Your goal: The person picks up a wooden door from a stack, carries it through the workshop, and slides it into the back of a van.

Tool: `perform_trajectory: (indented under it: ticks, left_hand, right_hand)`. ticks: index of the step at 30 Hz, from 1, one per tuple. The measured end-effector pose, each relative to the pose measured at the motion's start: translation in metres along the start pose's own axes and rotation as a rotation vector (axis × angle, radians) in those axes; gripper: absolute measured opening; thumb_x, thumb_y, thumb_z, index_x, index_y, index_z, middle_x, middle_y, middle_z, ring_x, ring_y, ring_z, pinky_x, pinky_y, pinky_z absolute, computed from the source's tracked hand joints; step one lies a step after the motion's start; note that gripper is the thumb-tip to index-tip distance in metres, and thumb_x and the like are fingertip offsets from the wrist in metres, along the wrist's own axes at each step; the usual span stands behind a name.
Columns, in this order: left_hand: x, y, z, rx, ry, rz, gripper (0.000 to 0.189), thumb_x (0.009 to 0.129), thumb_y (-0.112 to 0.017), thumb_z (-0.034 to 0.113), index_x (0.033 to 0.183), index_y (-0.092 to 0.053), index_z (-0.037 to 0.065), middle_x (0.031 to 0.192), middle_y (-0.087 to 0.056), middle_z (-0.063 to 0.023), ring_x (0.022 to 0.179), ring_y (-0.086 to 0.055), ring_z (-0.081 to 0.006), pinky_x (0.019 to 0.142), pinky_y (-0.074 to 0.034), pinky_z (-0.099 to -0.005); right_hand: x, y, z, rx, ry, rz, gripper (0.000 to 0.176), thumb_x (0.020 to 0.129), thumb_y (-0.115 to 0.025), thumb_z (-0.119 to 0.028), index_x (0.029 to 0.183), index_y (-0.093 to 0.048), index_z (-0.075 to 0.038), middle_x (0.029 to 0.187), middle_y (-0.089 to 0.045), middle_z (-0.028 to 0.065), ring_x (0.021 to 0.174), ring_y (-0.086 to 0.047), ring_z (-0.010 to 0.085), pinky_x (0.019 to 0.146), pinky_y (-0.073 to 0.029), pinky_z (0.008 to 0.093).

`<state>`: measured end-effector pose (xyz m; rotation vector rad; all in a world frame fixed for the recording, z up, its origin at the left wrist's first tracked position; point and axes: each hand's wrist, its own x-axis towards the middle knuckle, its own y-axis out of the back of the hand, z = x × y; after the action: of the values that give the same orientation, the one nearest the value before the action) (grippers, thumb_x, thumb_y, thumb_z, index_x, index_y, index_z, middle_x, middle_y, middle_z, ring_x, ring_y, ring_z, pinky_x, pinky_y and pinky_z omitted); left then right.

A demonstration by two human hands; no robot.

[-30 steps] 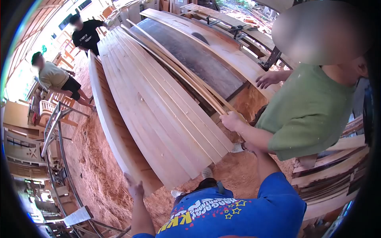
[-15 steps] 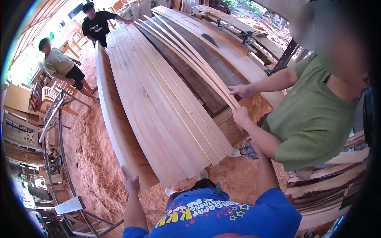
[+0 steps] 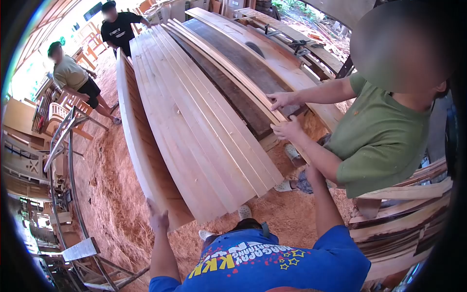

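My left hand (image 3: 158,220) is closed over the near end of a long wooden board (image 3: 137,163) standing on edge, thumb on its inner side. To the right of that board lies a wide panel of pale planks (image 3: 194,131) set side by side. My right arm reaches forward on the right, and my right hand (image 3: 314,174) is by the near end of a bundle of long thin wooden strips (image 3: 228,63). A co-worker's forearm partly covers it, so its fingers are hidden. The co-worker's two hands (image 3: 284,117) hold the strips.
A person in a green shirt (image 3: 389,141) stands close on my right. Two people stand at the far left; one in black (image 3: 118,31) touches the panel's far end. Timber is stacked (image 3: 399,214) at lower right, a metal frame (image 3: 75,185) stands left, and sawdust (image 3: 112,190) covers the floor.
The strips have come closer together, and the co-worker's hands have shifted slightly left with them. My right hand has risen a little; my left stays on the board.
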<state>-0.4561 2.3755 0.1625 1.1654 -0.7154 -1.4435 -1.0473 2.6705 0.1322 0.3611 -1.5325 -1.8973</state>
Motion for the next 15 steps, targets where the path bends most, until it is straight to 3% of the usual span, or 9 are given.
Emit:
perform_trajectory:
  ticks: [2, 6, 8, 10, 15]
  left_hand:
    - [0.004, -0.004, -0.003, 0.002, 0.003, 0.005, 0.11, 0.077, -0.072, 0.03, 0.166, -0.008, 0.025, 0.143, -0.057, -0.0257, 0.114, -0.063, -0.0489, 0.098, -0.05, -0.0529]
    - [0.005, -0.005, -0.011, -0.071, -0.07, 0.025, 0.111, 0.078, -0.073, 0.031, 0.166, -0.007, 0.024, 0.134, -0.062, -0.0284, 0.109, -0.065, -0.049, 0.096, -0.051, -0.0531]
    - [0.008, -0.009, -0.019, -0.096, -0.11, 0.029, 0.111, 0.081, -0.073, 0.031, 0.166, -0.003, 0.025, 0.126, -0.064, -0.0323, 0.107, -0.065, -0.0498, 0.097, -0.051, -0.0539]
    - [0.01, -0.007, -0.02, -0.016, -0.073, 0.007, 0.111, 0.081, -0.074, 0.032, 0.166, -0.003, 0.026, 0.129, -0.063, -0.0312, 0.111, -0.064, -0.0499, 0.098, -0.051, -0.0533]
    - [0.015, -0.012, -0.034, -0.153, -0.058, -0.017, 0.111, 0.082, -0.076, 0.034, 0.166, -0.002, 0.029, 0.137, -0.061, -0.0287, 0.12, -0.061, -0.0489, 0.104, -0.048, -0.0523]
  right_hand:
    - [-0.011, 0.011, -0.022, 0.135, -0.004, -0.02, 0.064, 0.091, -0.067, -0.024, 0.147, -0.047, -0.002, 0.147, -0.053, 0.0232, 0.137, -0.048, 0.0413, 0.116, -0.037, 0.0447]
    - [-0.055, 0.034, -0.073, 0.473, -0.029, -0.125, 0.065, 0.086, -0.07, -0.019, 0.145, -0.049, -0.002, 0.15, -0.05, 0.0238, 0.142, -0.042, 0.0435, 0.118, -0.032, 0.055]
    - [-0.075, 0.033, -0.092, 0.601, -0.016, -0.154, 0.062, 0.086, -0.071, -0.019, 0.141, -0.051, -0.001, 0.15, -0.05, 0.0244, 0.141, -0.043, 0.0434, 0.117, -0.033, 0.0552]
    - [-0.087, 0.059, -0.114, 0.704, -0.003, -0.166, 0.055, 0.085, -0.072, -0.02, 0.134, -0.055, -0.001, 0.147, -0.051, 0.0246, 0.138, -0.046, 0.042, 0.115, -0.037, 0.0537]
    - [-0.103, 0.125, -0.165, 0.767, 0.12, 0.045, 0.047, 0.086, -0.07, -0.018, 0.128, -0.059, 0.0, 0.136, -0.059, 0.0237, 0.129, -0.053, 0.0398, 0.111, -0.042, 0.0502]
